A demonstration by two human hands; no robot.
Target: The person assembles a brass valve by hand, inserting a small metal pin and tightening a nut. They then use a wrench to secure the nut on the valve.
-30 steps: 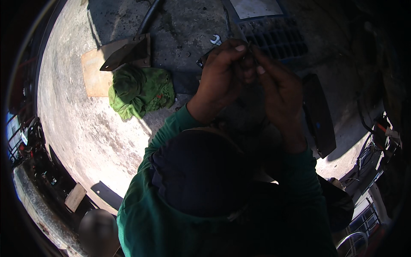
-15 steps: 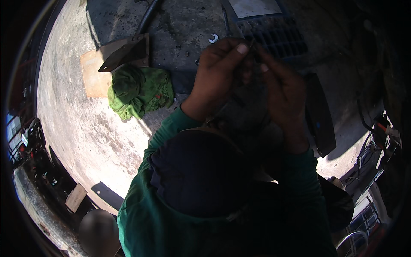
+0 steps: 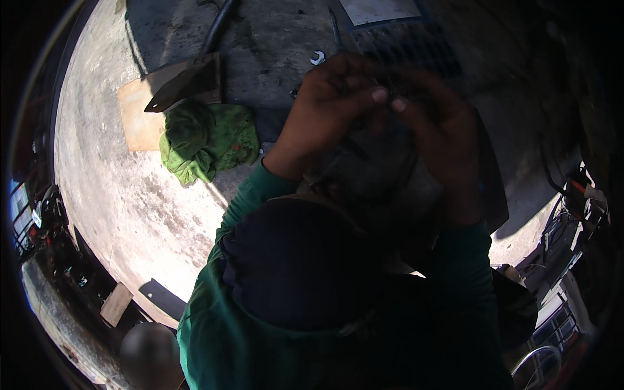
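Observation:
My left hand [image 3: 328, 107] and my right hand [image 3: 445, 123] are raised close together over the shaded floor. Both have bent fingers, and the two thumb tips almost meet. Something small and dark appears to sit between the fingertips, but shadow and the fingers hide what it is. An open-ended wrench [image 3: 317, 58] lies on the floor just beyond my left hand. To the left of that hand is a crumpled green cloth [image 3: 231, 133].
Behind the cloth, a dark metal blade-like plate [image 3: 185, 84] rests on a tan board [image 3: 133, 120]. A dark ribbed tray [image 3: 409, 49] lies at the far side. A long dark bar [image 3: 218, 26] stretches away at the far left. Cables [image 3: 552, 227] clutter the right edge.
My thumbs have come closer together, the left one moving down and a little right. My right hand has shifted slightly right and nearer me. The floor items sit slightly further left in view.

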